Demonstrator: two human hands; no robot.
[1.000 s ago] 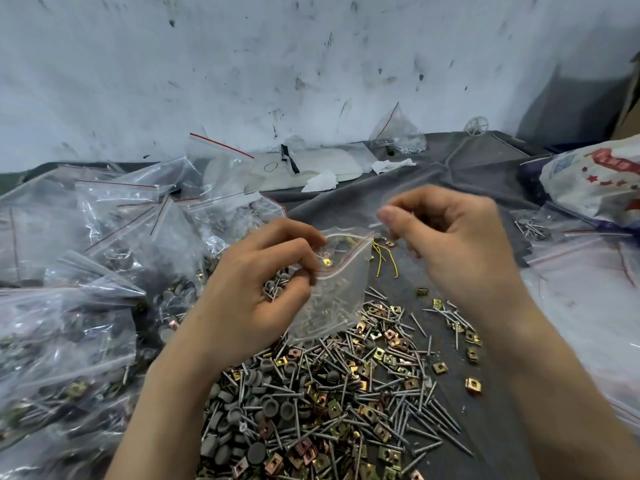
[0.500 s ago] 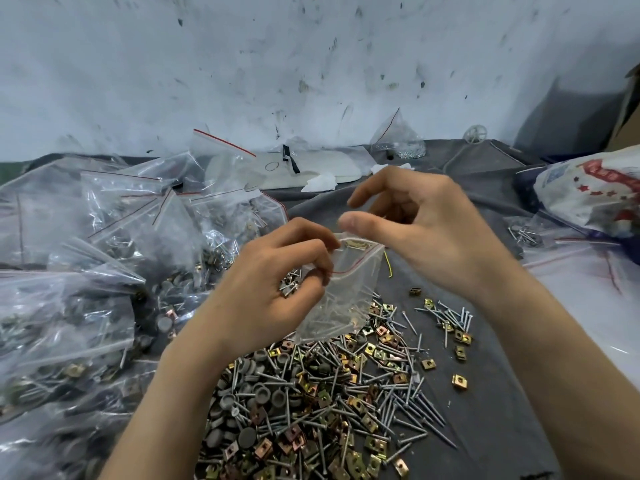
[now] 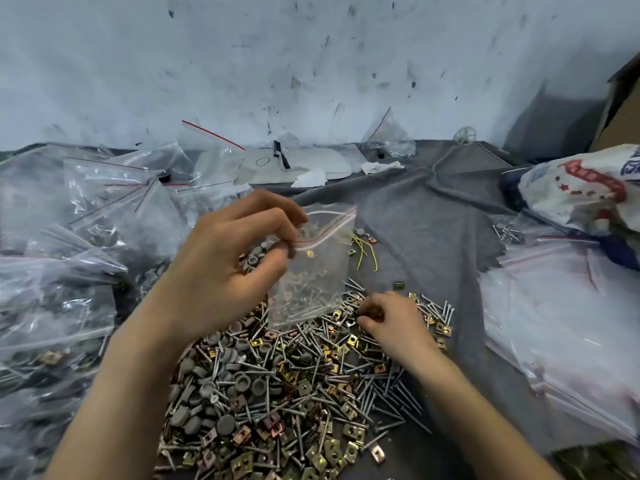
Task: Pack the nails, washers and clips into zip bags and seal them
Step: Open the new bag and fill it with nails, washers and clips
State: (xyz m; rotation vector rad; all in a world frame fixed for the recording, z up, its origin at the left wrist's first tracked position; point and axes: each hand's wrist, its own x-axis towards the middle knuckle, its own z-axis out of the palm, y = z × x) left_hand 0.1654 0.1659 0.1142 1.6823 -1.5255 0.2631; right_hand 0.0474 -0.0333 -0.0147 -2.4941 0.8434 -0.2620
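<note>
Now the left hand (image 3: 221,271) pinches the zip bag (image 3: 322,271) by its top edge. At five o'clock of it, the right hand (image 3: 391,323) curls its fingers into the pile (image 3: 277,393); whether they grip anything is unclear.

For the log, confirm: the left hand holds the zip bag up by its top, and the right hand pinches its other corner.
Wrong on the right hand: the head view shows it down in the loose pile, off the zip bag. The left hand part stands.

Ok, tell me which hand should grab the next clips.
Right: the right hand is down on the pile among the clips; the left hand is busy pinching the zip bag at its top.
</note>
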